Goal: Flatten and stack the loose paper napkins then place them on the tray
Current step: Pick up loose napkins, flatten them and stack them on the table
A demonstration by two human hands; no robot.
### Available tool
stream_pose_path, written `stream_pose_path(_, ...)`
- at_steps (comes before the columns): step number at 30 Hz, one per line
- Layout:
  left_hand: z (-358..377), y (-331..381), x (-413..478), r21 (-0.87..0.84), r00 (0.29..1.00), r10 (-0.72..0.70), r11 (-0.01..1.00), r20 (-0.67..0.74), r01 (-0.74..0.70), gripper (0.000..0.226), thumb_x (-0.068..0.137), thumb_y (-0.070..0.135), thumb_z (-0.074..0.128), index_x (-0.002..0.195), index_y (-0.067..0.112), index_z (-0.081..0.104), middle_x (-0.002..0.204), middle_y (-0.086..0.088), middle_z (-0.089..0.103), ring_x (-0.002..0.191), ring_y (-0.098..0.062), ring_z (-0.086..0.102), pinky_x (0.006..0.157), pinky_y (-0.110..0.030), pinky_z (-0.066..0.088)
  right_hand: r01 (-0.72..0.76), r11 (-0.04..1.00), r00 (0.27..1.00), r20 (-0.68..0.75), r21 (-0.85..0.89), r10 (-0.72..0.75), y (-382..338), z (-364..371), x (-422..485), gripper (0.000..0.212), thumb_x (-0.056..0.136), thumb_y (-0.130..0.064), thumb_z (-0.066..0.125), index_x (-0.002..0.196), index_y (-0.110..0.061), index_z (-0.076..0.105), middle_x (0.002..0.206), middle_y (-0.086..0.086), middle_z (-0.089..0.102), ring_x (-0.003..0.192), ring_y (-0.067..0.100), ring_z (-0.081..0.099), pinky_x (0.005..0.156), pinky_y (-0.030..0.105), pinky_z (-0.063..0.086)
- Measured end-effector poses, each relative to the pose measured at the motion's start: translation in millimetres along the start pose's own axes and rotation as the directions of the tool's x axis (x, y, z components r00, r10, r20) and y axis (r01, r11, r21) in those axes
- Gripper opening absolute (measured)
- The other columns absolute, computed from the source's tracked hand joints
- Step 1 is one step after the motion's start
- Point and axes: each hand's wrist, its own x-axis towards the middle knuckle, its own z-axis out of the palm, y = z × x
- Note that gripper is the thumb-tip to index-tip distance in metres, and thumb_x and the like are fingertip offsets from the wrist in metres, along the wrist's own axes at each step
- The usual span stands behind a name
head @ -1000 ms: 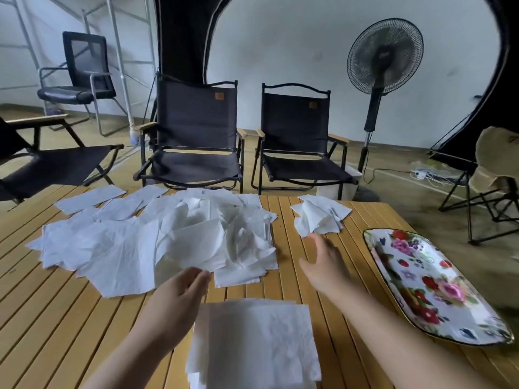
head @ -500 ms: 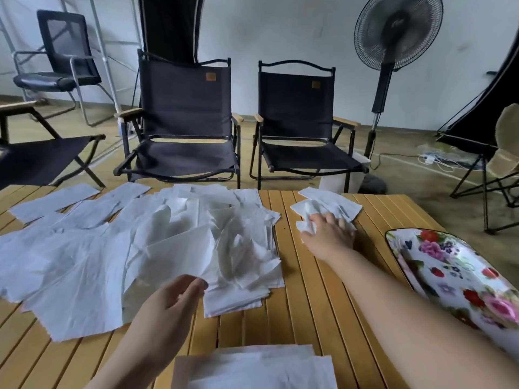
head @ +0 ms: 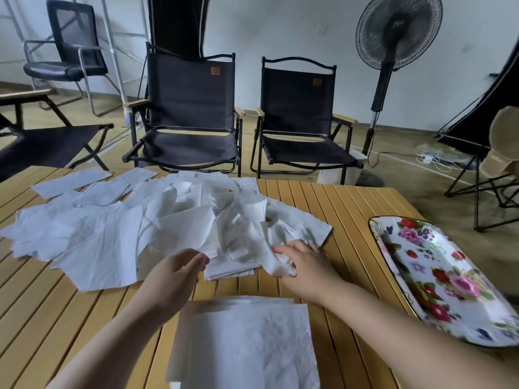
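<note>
Right grip (head: 304,262) clutches napkin (head: 274,263) on slatted table (head: 351,209) facing chairs (head: 191,108); left grip (head: 175,272) unclear.

Loose napkins (head: 118,234) spread across table (head: 351,209), stack (head: 247,343) nearest, tray (head: 438,273) right, chairs (head: 193,113) behind

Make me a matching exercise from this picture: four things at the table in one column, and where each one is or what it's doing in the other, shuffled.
Column one:
1. floral tray
2. flat napkin stack
3. loose napkin pile
4. right hand

Column two:
A. spread over the left and middle of the table
B. gripping a crumpled napkin
C. on the table's right side
D. at the near edge, closest to the person

Pairs: 1-C, 2-D, 3-A, 4-B.
</note>
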Motion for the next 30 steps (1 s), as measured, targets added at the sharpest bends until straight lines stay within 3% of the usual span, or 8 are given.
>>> stream_pose_path(5,-10.2,0.8,-6.8,-0.021,1.0,0.009,1.0,0.009,-0.008,0.026,0.095,0.039,0.052,0.088,0.024,0.071,0.09,0.004,0.072,0.081,-0.013,0.068,0.068,-0.025,0.045,-0.047,0.998,0.994,-0.101,0.038,0.051,-3.0,-3.4,-10.2,0.045,0.094,-0.027,0.053,0.138,-0.036,0.057,0.136,-0.012,0.054,0.123,0.015,0.048,0.105,0.039,0.04)
stream_pose_path(7,-13.5,3.9,-11.0,-0.035,1.0,0.022,0.999,0.003,-0.022,0.028,0.091,0.043,0.052,0.088,0.024,0.071,0.091,0.006,0.072,0.081,-0.012,0.068,0.07,-0.024,0.045,-0.075,0.99,0.977,-0.19,0.124,0.098,-3.7,-5.9,-14.4,0.037,0.095,-0.03,0.058,0.131,-0.031,0.064,0.127,-0.011,0.06,0.114,0.014,0.055,0.099,0.037,0.046)
stream_pose_path(11,-19.2,6.7,-15.6,-0.002,0.999,0.045,0.999,-0.007,-0.045,0.027,0.101,0.028,0.046,0.09,0.023,0.07,0.092,0.003,0.071,0.081,-0.013,0.066,0.072,-0.023,0.045,-0.084,0.915,0.941,-0.272,0.396,0.203,-7.4,-10.7,-21.1,0.026,0.096,-0.02,0.062,0.119,-0.024,0.073,0.116,-0.012,0.066,0.109,0.01,0.062,0.092,0.028,0.052)
stream_pose_path(14,-23.5,8.5,-20.2,-0.015,0.999,0.052,0.999,-0.005,-0.053,0.027,0.102,0.028,0.046,0.091,0.024,0.07,0.094,0.003,0.071,0.082,-0.014,0.066,0.076,-0.027,0.047,-0.101,0.953,0.947,-0.267,0.285,0.18,-8.3,-12.8,-26.7,0.023,0.094,-0.015,0.063,0.111,-0.027,0.073,0.113,-0.011,0.069,0.104,0.012,0.064,0.089,0.028,0.053)
stream_pose_path(18,-26.8,9.0,-27.5,-0.023,0.998,0.059,0.998,-0.002,-0.059,0.027,0.102,0.029,0.046,0.091,0.026,0.07,0.094,0.004,0.071,0.081,-0.012,0.066,0.073,-0.027,0.047,-0.062,0.997,0.998,-0.02,0.048,0.063,-13.7,-11.8,-30.0,0.047,0.091,-0.008,0.059,0.133,-0.029,0.059,0.136,-0.01,0.053,0.122,0.017,0.053,0.1,0.032,0.046)
stream_pose_path(22,-30.0,10.2,-33.5,-0.028,0.998,0.07,0.997,0.009,-0.069,0.027,0.102,0.029,0.045,0.09,0.027,0.069,0.094,0.008,0.07,0.082,-0.011,0.067,0.07,-0.025,0.046,-0.029,0.99,0.998,-0.058,-0.135,0.021,-15.6,-13.5,-22.8,0.053,0.093,-0.009,0.052,0.14,-0.032,0.051,0.147,-0.013,0.046,0.135,0.017,0.039,0.109,0.039,0.037)
stream_pose_path(27,-34.1,9.0,-34.3,-0.081,0.998,0.059,0.995,-0.007,-0.059,0.026,0.102,0.026,0.048,0.087,0.025,0.07,0.093,0.004,0.072,0.08,-0.014,0.067,0.076,-0.031,0.048,-0.097,0.99,0.994,-0.058,-0.099,0.091,-20.0,-14.8,-7.1,0.032,0.088,-0.037,0.058,0.12,-0.038,0.063,0.128,-0.015,0.055,0.126,0.012,0.046,0.098,0.038,0.028)
stream_pose_path(30,-34.3,8.1,-33.4,-0.066,0.999,0.053,0.996,0.008,-0.053,0.026,0.101,0.03,0.049,0.087,0.025,0.07,0.094,0.003,0.072,0.082,-0.014,0.068,0.079,-0.032,0.049,-0.082,0.995,0.991,-0.106,-0.054,0.076,-21.9,-9.1,-3.3,0.028,0.086,-0.043,0.057,0.112,-0.039,0.067,0.118,-0.017,0.057,0.117,0.012,0.049,0.1,0.038,0.031)
